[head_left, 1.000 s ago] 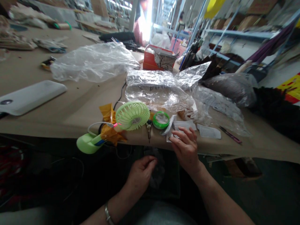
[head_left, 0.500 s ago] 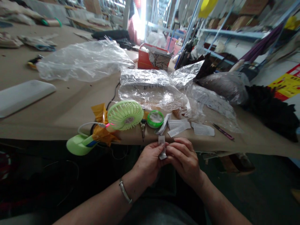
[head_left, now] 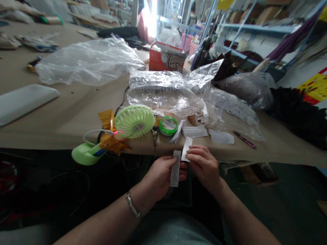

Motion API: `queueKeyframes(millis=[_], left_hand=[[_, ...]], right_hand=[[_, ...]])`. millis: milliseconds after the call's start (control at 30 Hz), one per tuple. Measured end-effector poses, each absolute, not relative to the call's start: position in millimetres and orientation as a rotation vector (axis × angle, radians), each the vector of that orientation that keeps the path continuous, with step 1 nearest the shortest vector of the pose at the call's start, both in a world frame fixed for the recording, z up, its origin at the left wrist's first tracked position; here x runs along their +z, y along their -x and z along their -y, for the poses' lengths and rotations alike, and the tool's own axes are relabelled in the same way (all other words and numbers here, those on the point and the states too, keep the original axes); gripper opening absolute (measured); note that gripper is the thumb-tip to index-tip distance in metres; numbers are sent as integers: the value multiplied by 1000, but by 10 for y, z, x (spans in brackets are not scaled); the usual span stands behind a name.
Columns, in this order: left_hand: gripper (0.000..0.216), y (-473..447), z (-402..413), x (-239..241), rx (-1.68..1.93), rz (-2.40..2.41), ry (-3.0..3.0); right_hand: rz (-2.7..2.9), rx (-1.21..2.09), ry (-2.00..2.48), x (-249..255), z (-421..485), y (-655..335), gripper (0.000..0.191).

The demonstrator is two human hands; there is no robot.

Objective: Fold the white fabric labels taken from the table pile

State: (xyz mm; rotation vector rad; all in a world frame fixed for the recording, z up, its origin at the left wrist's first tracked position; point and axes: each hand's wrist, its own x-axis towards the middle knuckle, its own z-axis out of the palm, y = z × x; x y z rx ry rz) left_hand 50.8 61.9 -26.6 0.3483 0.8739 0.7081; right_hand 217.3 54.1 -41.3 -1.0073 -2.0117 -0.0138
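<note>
My left hand (head_left: 158, 177) pinches a long pale strip (head_left: 175, 173) upright between thumb and fingers, just in front of the table edge. Close beside it, my right hand (head_left: 206, 166) grips a white paper slip (head_left: 187, 147) by its lower part, with the slip tilted to the right. The strip and the slip look slightly apart. Beyond the hands lie a fanned stack of printed paper slips (head_left: 195, 131), some folded slips (head_left: 178, 132) and another printed stack (head_left: 221, 136). A round green tub (head_left: 168, 125) with whitish contents stands left of them.
A green fan (head_left: 135, 121) is fixed at the table edge with brown tape (head_left: 106, 119). A screwdriver-like tool (head_left: 154, 137) lies beside it. Clear plastic bags (head_left: 163, 92) cover the table behind. A pink-and-black cutter or pen (head_left: 244, 139) lies right. A white slab (head_left: 28, 102) is far left.
My hands have moved apart. A white slip is now in my right hand, while the strip in my left hand shows at full length. The view has shifted slightly.
</note>
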Motion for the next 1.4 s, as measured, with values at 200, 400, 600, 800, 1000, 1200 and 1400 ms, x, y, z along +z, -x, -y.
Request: queueKeyframes(millis=[200, 400, 600, 800, 1000, 1200, 1400], left_hand=[[17, -522, -600, -241, 766, -771, -224], [7, -542, -537, -303, 777, -778, -288], [10, -543, -517, -312, 673, -903, -357], [11, -557, -499, -253, 610, -999, -385], [11, -566, -485, -272, 602, -1015, -392], [10, -568, -467, -280, 623, -981, -374], [5, -533, -469, -311, 768, -827, -307]], right_hand=[[2184, 124, 800, -434, -290, -1981, 12], [2211, 127, 810, -494, -186, -1943, 13], [2088, -25, 1171, -454, -269, -2380, 38], [1945, -530, 1794, -540, -479, -3021, 49], [1943, -427, 1588, -557, -476, -3231, 19], [1760, -133, 1303, -459, -371, -2848, 13], [2128, 108, 856, -501, -181, -1996, 13]])
